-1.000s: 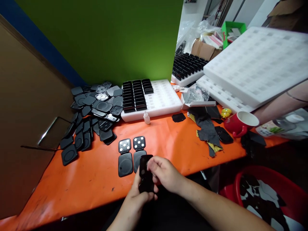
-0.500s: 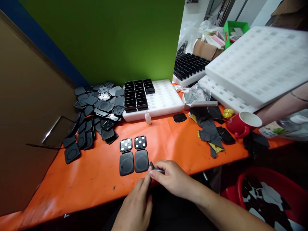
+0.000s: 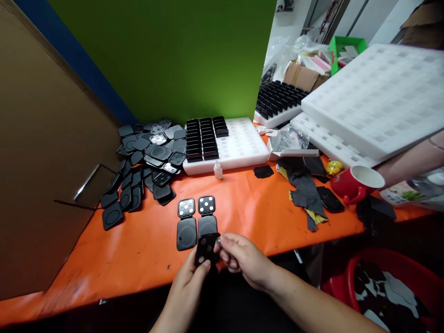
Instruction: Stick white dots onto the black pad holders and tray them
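Near the front edge of the orange table (image 3: pixel 138 249), my left hand (image 3: pixel 189 282) holds a small black square case (image 3: pixel 205 247) with round holes, thumb on its face. My right hand (image 3: pixel 243 260) is closed beside it, fingertips pinching the case's right edge along with a small shiny part. Just beyond lie two opened black cases (image 3: pixel 196 221), their upper halves showing white dots.
A heap of black cases (image 3: pixel 145 162) lies at the back left. A white foam tray (image 3: pixel 239 145) partly filled with black cases stands behind a small dropper bottle (image 3: pixel 218 171). Black rags (image 3: pixel 305 189), a red mug (image 3: pixel 355 184), more foam trays (image 3: pixel 374 99) and a red bin (image 3: pixel 385 282) are at right.
The case was held face-on, then turned edge-on half a second ago, and now faces up again in my left hand. My view has shifted slightly leftward.
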`<state>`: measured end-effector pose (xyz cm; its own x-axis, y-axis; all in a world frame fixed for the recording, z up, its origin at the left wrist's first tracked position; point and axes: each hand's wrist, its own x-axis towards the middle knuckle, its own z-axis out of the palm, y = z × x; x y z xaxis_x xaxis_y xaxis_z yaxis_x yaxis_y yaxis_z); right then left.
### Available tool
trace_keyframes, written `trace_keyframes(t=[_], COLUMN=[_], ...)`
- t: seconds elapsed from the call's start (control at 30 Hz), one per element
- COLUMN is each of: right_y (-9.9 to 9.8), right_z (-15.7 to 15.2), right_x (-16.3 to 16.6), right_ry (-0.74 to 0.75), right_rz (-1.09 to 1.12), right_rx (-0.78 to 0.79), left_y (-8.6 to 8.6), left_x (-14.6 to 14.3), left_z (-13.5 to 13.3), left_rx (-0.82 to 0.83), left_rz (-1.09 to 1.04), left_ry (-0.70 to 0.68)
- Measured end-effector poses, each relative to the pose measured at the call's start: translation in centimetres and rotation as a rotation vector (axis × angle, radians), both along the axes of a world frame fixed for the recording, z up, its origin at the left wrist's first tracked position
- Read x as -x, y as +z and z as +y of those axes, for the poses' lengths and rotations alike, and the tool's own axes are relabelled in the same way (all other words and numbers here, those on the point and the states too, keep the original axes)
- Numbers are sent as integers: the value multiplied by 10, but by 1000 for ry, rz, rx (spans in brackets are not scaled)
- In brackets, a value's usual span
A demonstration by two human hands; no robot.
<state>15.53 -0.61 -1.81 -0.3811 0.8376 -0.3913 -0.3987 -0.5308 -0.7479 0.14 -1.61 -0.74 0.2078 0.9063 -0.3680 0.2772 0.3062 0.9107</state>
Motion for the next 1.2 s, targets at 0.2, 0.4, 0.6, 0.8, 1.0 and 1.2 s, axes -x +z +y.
trace_keyframes(t=[0.2, 0.4, 0.6, 0.8, 1.0, 1.2], right_y=[7, 6, 2, 11, 21, 14], right_z=[-8, -11, -10, -15, -19, -22], right_x=[-5, -12, -3, 3, 3, -13], right_ry=[77, 120, 39, 115, 115, 207], right_rz=[25, 159, 168, 366, 324, 563], right_rx=[89, 212, 276, 298, 344, 563], left_y=[5, 4, 2, 15, 12, 8], left_x=[8, 13, 14, 6, 3, 8], left_z=[-4, -11, -12, 1, -7, -26], left_rx=[-215, -557, -598, -244, -323, -481], left_rz=[185, 463, 447, 191, 127, 93], left_ry=[-75, -302, -289, 125, 148, -102])
